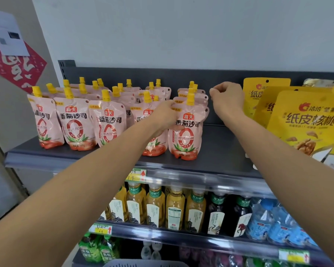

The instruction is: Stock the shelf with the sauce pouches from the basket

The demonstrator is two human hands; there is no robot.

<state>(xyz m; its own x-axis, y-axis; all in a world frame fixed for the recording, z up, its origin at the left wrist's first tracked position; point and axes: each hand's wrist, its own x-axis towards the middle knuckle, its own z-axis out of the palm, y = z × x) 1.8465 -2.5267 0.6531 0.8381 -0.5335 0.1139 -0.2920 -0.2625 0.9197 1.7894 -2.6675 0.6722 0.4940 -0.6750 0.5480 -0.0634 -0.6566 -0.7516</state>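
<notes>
- Our left hand (167,114) grips the front sauce pouch (187,135) of the rightmost row, with the fingers curled round its upper left edge.
- That pouch stands upright on the top shelf (220,151) near the front lip. Its long axis is vertical and its yellow cap (190,99) points up. More pouches of the same kind are lined up behind it.
- Our right hand (228,99) hovers to the right of this row at about cap height, apart from the pouches. Its fingers are curled in, and we see nothing between them.
- The pouch lies to the right of our left fingers, and to the left of and below our right hand. The left hand is the nearer one, so we judge that any squaring-up falls to it.
- Bare shelf lies between this row and the yellow walnut bags (307,122), which looks like room for another row.
- The basket (143,264) shows only as a rim at the bottom edge, far below both hands. We cannot tell what is in it.
</notes>
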